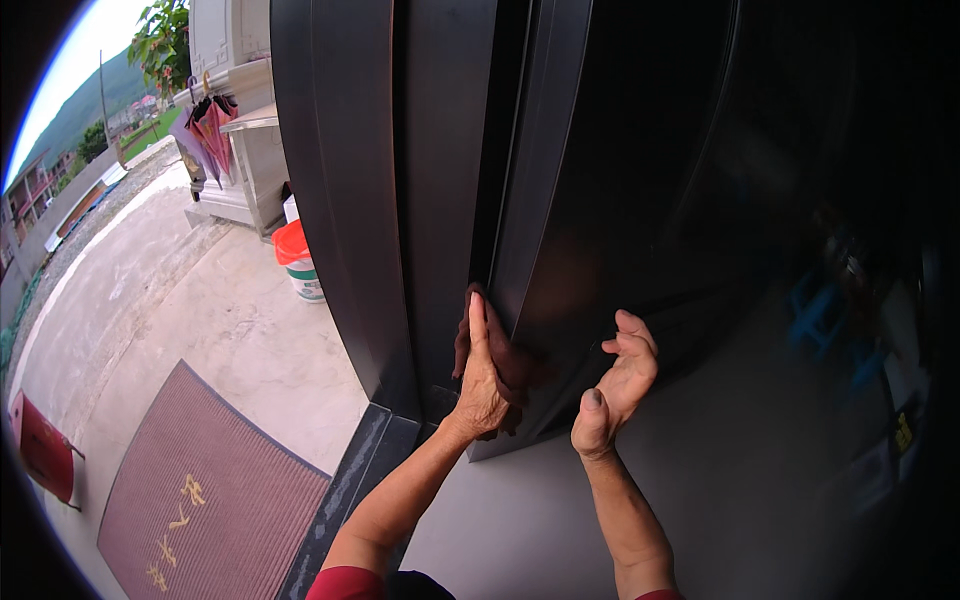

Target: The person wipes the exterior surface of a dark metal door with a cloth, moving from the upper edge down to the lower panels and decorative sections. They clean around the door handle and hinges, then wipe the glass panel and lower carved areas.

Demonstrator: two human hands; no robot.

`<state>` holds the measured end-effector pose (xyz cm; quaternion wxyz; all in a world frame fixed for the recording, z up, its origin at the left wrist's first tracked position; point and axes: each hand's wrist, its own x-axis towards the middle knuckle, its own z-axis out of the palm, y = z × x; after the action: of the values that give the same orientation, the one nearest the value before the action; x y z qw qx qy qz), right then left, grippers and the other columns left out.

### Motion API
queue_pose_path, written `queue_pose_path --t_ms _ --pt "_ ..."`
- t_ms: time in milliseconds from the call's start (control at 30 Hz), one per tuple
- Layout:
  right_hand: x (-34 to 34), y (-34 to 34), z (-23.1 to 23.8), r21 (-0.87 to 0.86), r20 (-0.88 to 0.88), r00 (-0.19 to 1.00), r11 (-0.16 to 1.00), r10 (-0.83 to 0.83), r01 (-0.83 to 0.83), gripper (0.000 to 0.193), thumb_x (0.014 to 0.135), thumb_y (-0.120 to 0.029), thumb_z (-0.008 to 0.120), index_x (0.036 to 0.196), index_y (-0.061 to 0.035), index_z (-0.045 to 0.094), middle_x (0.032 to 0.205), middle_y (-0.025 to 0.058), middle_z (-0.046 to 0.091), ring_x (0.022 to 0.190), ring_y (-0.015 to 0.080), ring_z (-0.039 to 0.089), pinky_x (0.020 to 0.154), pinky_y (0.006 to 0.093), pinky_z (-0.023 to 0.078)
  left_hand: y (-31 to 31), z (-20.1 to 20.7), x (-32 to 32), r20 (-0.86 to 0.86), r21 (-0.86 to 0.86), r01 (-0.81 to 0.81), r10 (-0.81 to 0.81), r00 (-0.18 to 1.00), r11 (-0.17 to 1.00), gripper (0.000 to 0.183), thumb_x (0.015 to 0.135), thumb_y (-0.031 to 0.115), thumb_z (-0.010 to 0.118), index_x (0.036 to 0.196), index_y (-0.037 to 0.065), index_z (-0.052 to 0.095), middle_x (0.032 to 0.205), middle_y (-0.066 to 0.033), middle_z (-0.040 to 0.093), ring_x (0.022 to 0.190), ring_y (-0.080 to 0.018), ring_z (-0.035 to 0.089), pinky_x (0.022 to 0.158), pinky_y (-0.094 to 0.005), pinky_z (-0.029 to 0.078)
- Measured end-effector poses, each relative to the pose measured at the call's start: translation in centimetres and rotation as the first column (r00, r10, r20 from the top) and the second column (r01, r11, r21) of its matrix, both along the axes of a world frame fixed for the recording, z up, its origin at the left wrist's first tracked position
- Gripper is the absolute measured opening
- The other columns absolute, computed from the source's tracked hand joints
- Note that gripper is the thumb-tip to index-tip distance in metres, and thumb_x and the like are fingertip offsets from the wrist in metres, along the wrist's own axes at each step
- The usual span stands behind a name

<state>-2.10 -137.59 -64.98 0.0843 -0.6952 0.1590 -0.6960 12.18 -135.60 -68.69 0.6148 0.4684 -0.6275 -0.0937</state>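
Note:
My left hand (482, 390) is pressed against the edge of a glossy black door (640, 130), near the dark frame (340, 150). Its fingers are stretched upward along the surface. Dark reddish patches border this hand; whether they are a cloth or a reflection I cannot tell. To the right, my right hand (622, 385) is raised in front of the door panel, palm turned partly inward. Its fingers are loosely bent and apart, with nothing in them. It appears not to touch the door.
A dark threshold (345, 500) runs beside the grey floor (510, 530). Outside, a reddish-brown ribbed doormat (230, 470) lies on concrete. A white bucket with an orange-red cover (296, 250) stands by the frame. Folded umbrellas (210, 130) hang farther back; a red object (45, 450) stands far left.

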Motion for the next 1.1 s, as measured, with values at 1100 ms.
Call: queue_pose_path --t_ms 1100 --pt "-0.4 4.7 5.8 0.129 0.107 0.983 0.979 0.147 -0.160 0.046 0.081 0.000 0.062 0.124 -0.0064 0.045 0.120 0.0123 0.050 0.116 0.0280 0.047 0.099 0.0369 0.036 2.2 9.7 0.9 -0.209 -0.092 0.025 -0.044 0.977 0.995 0.063 0.092 0.042 0.050 0.142 0.010 0.030 0.141 -0.0172 0.036 0.129 -0.0296 0.037 0.101 -0.0432 0.037"
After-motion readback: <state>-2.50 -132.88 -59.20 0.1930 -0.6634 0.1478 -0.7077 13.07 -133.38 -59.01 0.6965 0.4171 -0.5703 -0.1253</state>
